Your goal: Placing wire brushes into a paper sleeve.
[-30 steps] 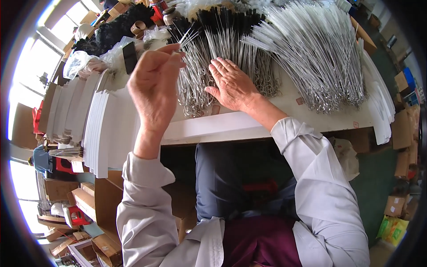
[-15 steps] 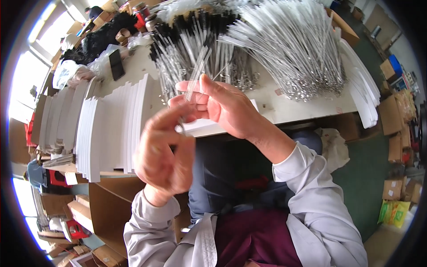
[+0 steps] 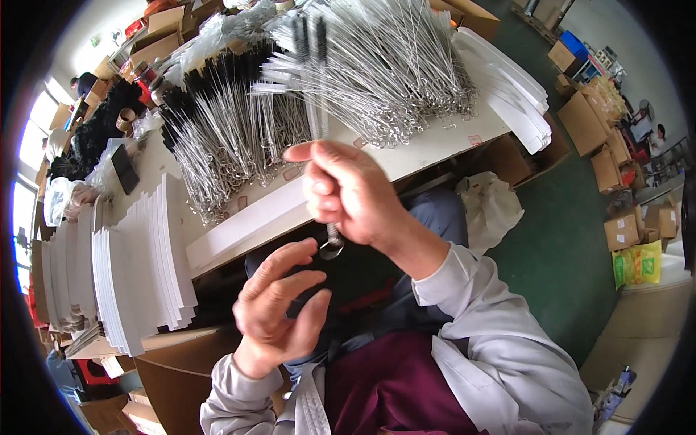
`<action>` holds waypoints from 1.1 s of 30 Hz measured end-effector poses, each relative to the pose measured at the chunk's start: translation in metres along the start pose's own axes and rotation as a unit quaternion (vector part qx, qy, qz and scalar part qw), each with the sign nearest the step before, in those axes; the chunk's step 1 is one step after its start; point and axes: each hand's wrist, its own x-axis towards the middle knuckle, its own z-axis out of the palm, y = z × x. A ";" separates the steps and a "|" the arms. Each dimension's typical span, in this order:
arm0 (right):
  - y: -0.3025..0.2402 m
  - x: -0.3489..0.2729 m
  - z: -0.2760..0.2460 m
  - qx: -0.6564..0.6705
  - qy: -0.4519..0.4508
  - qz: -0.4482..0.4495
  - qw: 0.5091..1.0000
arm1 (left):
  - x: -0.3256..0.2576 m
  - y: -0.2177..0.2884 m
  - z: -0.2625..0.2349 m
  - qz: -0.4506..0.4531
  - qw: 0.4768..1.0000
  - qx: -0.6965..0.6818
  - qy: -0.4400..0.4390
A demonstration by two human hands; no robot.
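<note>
My right hand (image 3: 344,192) is closed around a few thin wire-handled brushes (image 3: 321,123), held upright over the table's front edge. Their black bristle ends point away from me and are smeared by motion, so I cannot tell how many there are. Below the fist, a metal ring end (image 3: 332,249) sticks out. My left hand (image 3: 279,304) is just beside that ring, fingers curved and apart, with nothing in it. Behind my hands lies a row of black-tipped wire brushes (image 3: 225,130), loop ends toward me. Farther right is a large heap of similar looped wires (image 3: 406,80).
Folded white card strips (image 3: 148,254) stand packed together at the left. One long white strip (image 3: 250,221) lies along the table's front edge, and more white strips (image 3: 518,101) lie at the right end. A dark phone-like slab (image 3: 125,170) lies farther back, near plastic bags.
My left hand has come away from the brushes and opened. The right hand has closed round them and turned them more upright. The whole view has swung to the right.
</note>
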 end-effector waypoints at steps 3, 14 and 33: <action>-0.017 -0.021 -0.030 -0.054 0.072 -0.054 0.995 | 0.031 0.038 -0.007 -0.151 0.903 -0.399 -0.050; -0.027 -0.071 -0.069 -0.203 0.150 -0.130 0.959 | 0.043 0.085 0.045 -0.070 0.578 -0.760 -0.290; -0.128 -0.030 -0.151 -0.619 0.325 -0.297 0.650 | 0.053 0.103 0.073 -0.071 0.547 -0.787 -0.278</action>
